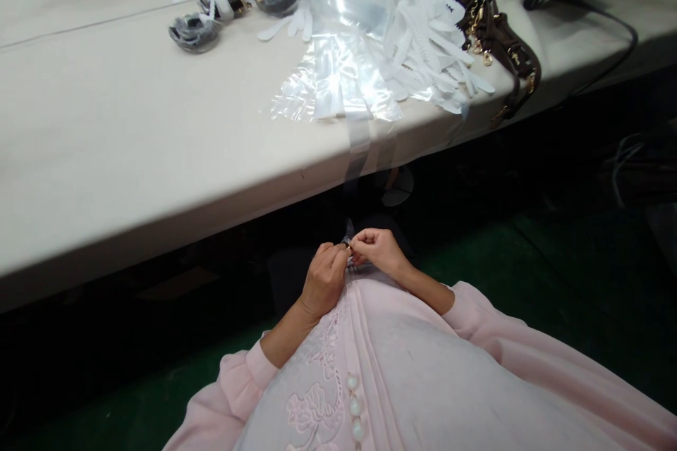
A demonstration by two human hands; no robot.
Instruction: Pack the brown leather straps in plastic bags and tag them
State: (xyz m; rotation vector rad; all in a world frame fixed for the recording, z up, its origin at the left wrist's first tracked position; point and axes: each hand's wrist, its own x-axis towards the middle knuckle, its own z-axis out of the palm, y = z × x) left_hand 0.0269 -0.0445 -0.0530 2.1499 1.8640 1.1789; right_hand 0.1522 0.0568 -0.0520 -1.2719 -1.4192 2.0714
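Close to my body, below the table edge, my left hand (pixel 326 275) and my right hand (pixel 379 250) meet with their fingertips together. Both are closed in a pinch on a small dark, shiny piece (pixel 348 230) whose tip pokes up between them. A tiny glint of metal shows at the fingertips. Most of the piece is hidden by the fingers, so its kind cannot be told.
Ahead is a table (pixel 132 134) under a pale cover. On it lie clear plastic bags (pixel 338 77), a heap of white toothed strips (pixel 428 42), coiled straps wrapped in plastic (pixel 194 32) and brown straps with gold fittings (pixel 508 49). A black cable (pixel 629 35) hangs at the right.
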